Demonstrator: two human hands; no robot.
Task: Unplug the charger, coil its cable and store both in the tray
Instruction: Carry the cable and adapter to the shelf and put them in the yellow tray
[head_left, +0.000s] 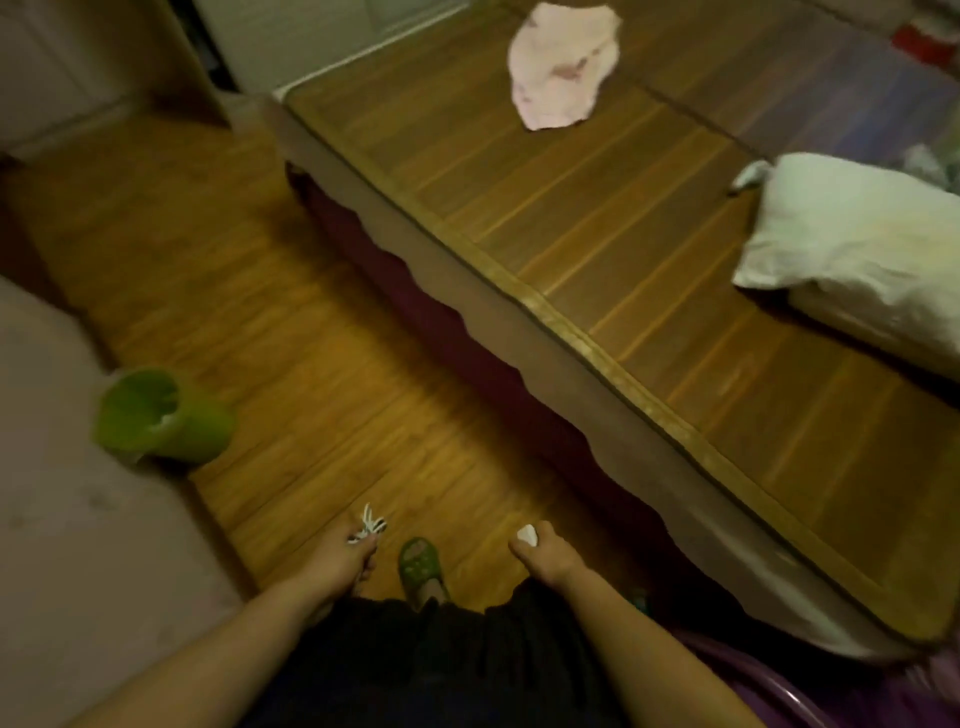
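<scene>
Charger (526, 534): small, white, rounded.

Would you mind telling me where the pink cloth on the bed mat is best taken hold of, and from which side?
I would pinch the pink cloth at its near, narrow end, coming from above on the floor side of the bed mat. It lies flat and crumpled, tapering toward the person, so that tip offers loose folds for a grip. Both the left hand and the right hand are full now.
</scene>
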